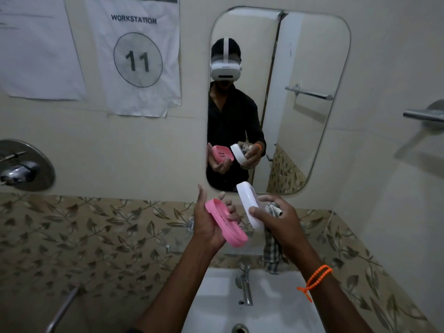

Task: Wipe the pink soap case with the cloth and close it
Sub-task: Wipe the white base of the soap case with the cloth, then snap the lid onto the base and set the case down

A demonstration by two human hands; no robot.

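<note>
Head view: left hand [209, 227] cradles the pink soap case [224, 222] tilted above the sink [216, 296], while right hand [276, 218] grips the white lid [249, 205] plus bunched cloth [272, 248].

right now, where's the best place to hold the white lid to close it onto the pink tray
Probably by its long edges, coming from the domed outer side. The right hand already holds the white lid that way, with the cloth bunched behind it, so the hollow side stays free to face the pink tray in the left hand.
</note>
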